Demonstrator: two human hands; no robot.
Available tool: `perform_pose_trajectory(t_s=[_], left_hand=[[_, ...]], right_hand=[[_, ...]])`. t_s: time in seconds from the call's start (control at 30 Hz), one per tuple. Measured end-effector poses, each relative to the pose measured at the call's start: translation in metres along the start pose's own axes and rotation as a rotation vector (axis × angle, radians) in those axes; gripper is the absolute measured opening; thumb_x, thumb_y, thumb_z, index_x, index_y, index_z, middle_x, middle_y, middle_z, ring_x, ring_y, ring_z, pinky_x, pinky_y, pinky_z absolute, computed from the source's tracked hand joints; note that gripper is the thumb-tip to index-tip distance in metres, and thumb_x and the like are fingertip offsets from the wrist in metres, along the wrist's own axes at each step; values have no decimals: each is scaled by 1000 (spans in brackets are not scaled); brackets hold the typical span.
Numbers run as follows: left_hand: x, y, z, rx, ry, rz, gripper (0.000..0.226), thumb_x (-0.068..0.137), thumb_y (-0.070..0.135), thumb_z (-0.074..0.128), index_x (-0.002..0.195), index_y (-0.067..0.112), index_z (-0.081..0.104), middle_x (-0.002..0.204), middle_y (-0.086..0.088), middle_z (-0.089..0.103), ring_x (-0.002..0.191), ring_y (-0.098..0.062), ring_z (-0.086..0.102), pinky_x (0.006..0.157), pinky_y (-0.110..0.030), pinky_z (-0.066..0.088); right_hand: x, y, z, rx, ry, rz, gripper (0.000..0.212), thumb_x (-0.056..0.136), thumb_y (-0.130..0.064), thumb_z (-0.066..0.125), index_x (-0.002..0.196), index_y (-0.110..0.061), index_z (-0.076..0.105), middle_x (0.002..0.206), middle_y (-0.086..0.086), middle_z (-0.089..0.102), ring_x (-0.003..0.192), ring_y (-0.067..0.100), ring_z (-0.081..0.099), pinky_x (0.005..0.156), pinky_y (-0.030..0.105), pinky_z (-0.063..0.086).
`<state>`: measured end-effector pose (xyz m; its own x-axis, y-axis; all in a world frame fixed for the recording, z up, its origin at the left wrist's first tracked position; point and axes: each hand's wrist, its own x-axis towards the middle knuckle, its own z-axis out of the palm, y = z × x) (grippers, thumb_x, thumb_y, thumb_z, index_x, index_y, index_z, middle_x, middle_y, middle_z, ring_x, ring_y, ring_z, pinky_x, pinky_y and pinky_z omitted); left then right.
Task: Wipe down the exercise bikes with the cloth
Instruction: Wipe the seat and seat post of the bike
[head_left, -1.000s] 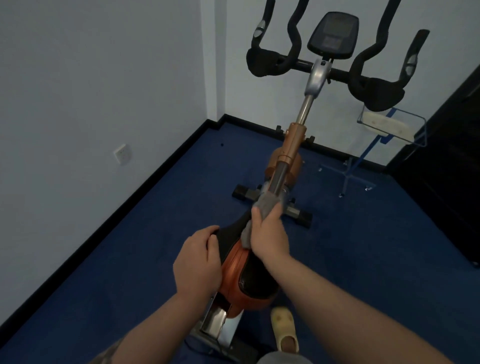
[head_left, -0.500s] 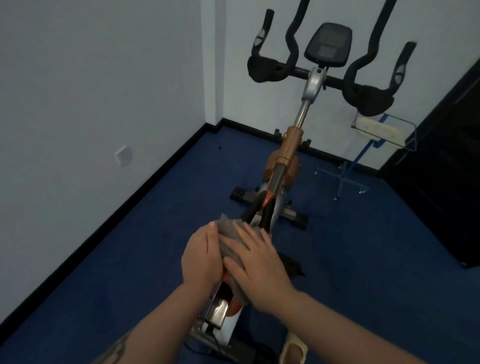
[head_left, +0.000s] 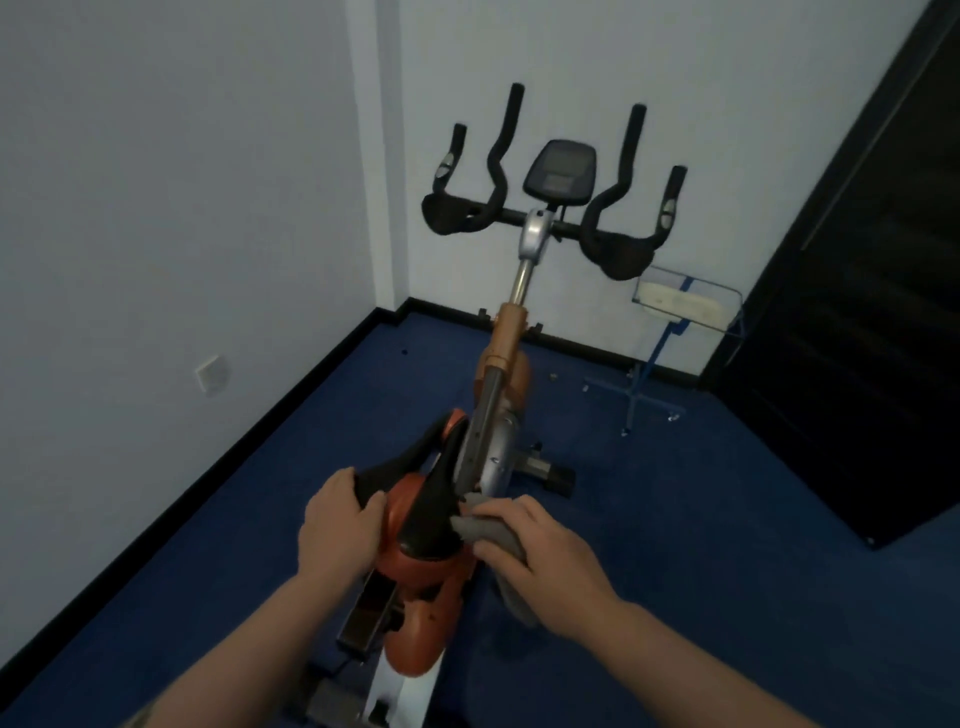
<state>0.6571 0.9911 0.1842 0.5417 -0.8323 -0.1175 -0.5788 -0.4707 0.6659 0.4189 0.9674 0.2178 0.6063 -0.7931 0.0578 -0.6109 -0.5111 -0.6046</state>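
Note:
An orange and black exercise bike (head_left: 506, 332) stands in front of me, facing the far wall. Its black handlebars (head_left: 613, 249) and small console (head_left: 560, 171) are at the top of the view. My left hand (head_left: 337, 525) grips the left side of the black and orange saddle (head_left: 423, 514). My right hand (head_left: 535, 551) presses a grey cloth (head_left: 483, 530) against the saddle's right side, beside the grey frame tube (head_left: 480, 431). Part of the cloth hangs down under my right palm.
White walls meet in a corner behind the bike, with a wall socket (head_left: 212, 373) low on the left. A blue wire stand (head_left: 675, 332) stands at the back right beside a dark door (head_left: 857, 312). Blue carpet (head_left: 701, 519) covers the floor.
My right hand has slid the cloth from the top of the saddle to its right side. The left hand stays on the saddle's left. My view has tilted up and back.

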Motion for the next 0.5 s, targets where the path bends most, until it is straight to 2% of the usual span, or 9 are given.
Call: perform_pose_trajectory(t_s=[0.07, 0.13, 0.23, 0.33, 0.43, 0.5], left_hand=[[-16, 23, 5, 91, 94, 87, 48, 93, 26, 55, 136, 7, 49, 143, -11, 47, 134, -30, 40, 109, -49, 33], [-35, 52, 16, 118, 145, 217, 49, 91, 20, 58, 137, 6, 50, 146, -11, 45, 137, -28, 37, 113, -46, 28], [-67, 99, 40, 77, 146, 353, 51, 89, 18, 61, 138, 6, 49, 145, -10, 47, 136, -27, 39, 113, -44, 29], [-93, 139, 73, 108, 98, 457, 52, 89, 19, 60, 139, 10, 49, 146, -6, 46, 136, -23, 40, 114, -41, 28], [-116, 170, 109, 186, 35, 509, 49, 91, 23, 56, 138, 13, 49, 143, -5, 49, 133, -22, 44, 112, -37, 30], [-129, 186, 131, 222, -1, 499, 45, 93, 26, 51, 137, 15, 49, 139, -3, 52, 127, -22, 48, 107, -35, 33]], right_hand=[[-15, 17, -18, 15, 0, 100, 25, 98, -54, 31, 122, -50, 38, 113, -25, 46, 95, -1, 51, 80, 27, 43], [-33, 36, -36, 21, -9, 160, 28, 102, -40, 29, 129, -42, 37, 121, -16, 49, 98, 2, 50, 83, 26, 43], [-63, 62, -68, -4, -50, 212, 42, 103, -32, 39, 144, -31, 30, 137, -8, 43, 111, 4, 47, 92, 21, 40], [-98, 90, -106, -71, -61, 288, 58, 98, -34, 52, 150, -20, 28, 143, -4, 41, 126, 15, 45, 102, 26, 38], [-134, 120, -142, -134, -32, 327, 40, 96, -38, 56, 131, -20, 49, 122, -3, 53, 110, 15, 53, 93, 33, 46], [-155, 138, -161, -143, 4, 367, 32, 95, -40, 56, 121, -22, 51, 116, -4, 53, 101, 13, 53, 86, 33, 47]])
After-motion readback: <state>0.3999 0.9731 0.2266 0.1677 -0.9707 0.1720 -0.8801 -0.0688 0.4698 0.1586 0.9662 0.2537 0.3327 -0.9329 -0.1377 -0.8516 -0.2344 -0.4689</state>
